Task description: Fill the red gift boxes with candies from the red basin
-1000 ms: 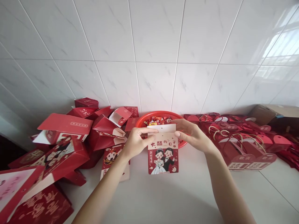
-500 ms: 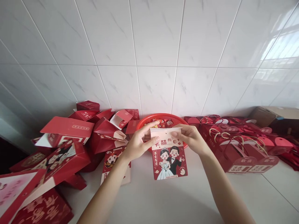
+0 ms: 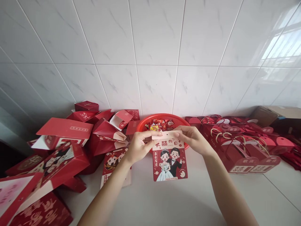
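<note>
Head view, only one: left hand (image 3: 138, 146) and right hand (image 3: 191, 139) both had their grip closed on the same printed paper bag (image 3: 170, 163), one at each side of its top strip, thumbs in front. Probably pinched that way to keep the strip flat and the load even; the lower part hung free, picture side facing the wearer. Couldn't tell if anything was inside. Bag was held up over the desk (image 3: 145, 204), in front of the red basket (image 3: 162, 115), covering part of its near side. Basket held wrapped candies (image 3: 155, 125) and stood centrally near the tiled wall (image 3: 157, 37), likely so either hand could reach it. Flat bags (image 3: 114, 160) lay by the left forearm, presumably for easy access. Loose red boxes (image 3: 64, 125) were heaped at left; twine-handled boxes (image 3: 244, 160) stood packed together at right, which looked like deliberate sorting. Cardboard box (image 3: 279, 110) sat behind those.
</note>
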The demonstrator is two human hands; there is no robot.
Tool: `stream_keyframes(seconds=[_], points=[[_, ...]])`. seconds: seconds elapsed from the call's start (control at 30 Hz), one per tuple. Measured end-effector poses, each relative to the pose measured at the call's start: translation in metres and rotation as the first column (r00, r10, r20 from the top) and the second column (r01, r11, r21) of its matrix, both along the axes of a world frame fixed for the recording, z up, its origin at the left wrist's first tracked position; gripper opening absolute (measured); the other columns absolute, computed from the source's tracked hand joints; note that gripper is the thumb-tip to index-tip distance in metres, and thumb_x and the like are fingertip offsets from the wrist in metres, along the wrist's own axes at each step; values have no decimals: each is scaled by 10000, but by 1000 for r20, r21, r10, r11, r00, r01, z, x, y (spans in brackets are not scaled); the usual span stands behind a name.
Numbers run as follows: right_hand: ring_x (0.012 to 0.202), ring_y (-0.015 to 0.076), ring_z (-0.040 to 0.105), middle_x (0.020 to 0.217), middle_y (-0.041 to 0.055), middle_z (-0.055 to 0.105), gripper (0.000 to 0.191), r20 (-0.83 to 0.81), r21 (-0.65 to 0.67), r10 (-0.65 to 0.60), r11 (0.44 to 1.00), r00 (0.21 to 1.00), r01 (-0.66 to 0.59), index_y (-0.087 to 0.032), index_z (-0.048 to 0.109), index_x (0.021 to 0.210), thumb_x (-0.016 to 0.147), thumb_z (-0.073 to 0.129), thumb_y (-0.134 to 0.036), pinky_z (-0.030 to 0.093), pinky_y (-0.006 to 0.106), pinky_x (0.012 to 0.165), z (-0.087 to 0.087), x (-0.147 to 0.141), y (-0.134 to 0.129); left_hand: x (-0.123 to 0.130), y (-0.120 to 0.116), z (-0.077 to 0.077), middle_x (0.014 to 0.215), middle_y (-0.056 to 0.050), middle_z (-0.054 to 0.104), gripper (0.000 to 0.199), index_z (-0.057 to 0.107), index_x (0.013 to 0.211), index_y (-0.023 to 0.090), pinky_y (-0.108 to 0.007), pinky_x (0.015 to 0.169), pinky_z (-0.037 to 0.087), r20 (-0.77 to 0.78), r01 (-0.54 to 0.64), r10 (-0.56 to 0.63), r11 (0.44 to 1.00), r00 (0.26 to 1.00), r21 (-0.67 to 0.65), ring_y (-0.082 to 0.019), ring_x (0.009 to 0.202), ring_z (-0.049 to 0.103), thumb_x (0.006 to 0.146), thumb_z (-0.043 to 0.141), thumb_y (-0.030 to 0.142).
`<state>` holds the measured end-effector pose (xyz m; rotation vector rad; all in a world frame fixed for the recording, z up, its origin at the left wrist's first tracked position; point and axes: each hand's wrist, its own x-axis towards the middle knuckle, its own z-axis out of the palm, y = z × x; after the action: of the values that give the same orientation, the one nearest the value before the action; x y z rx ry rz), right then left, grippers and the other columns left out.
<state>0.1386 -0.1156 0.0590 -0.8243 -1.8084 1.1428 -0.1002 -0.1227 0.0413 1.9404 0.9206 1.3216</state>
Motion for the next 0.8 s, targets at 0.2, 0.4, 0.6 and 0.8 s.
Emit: stream_keyframes(seconds=[0.2,0.4,0.6,0.8], points=[[637,141,568,709,34,628,404,-12,1,1,1000,1000,-1,-133,704,835,863,708,-536,438,239,540,-2,0,1,-1,-2,1,968,-88,808,214,792,990,184,-327,706,638,-8,46,-46,999,999,-24,-230,805,763,809,736,284],[659,144,584,734,40,643,364,-46,34,-26,999,999,28,-136,712,822,850,733,-499,457,241,560,1,3,-1,4,-4,3,1045,-104,791,377,757,1139,188,-326,717,620,95,35,-25,994,995,-103,-243,871,748,837,739,413],[694,155,607,778,46,668,379,-62,0,14,1000,998,-14,-141,715,847,815,768,-515,486,251,590,6,8,-4,8,-5,5,712,-38,710,333,794,841,164,-264,589,523,30,-49,51,996,998,-73,-167,654,633,875,693,479],[627,127,503,681,22,585,446,37,136,-43,990,998,38,-150,693,703,808,746,-580,419,252,553,10,17,-5,12,-5,3,794,-51,764,348,804,922,175,-286,661,580,34,34,-31,994,999,-103,-209,750,701,863,705,503]])
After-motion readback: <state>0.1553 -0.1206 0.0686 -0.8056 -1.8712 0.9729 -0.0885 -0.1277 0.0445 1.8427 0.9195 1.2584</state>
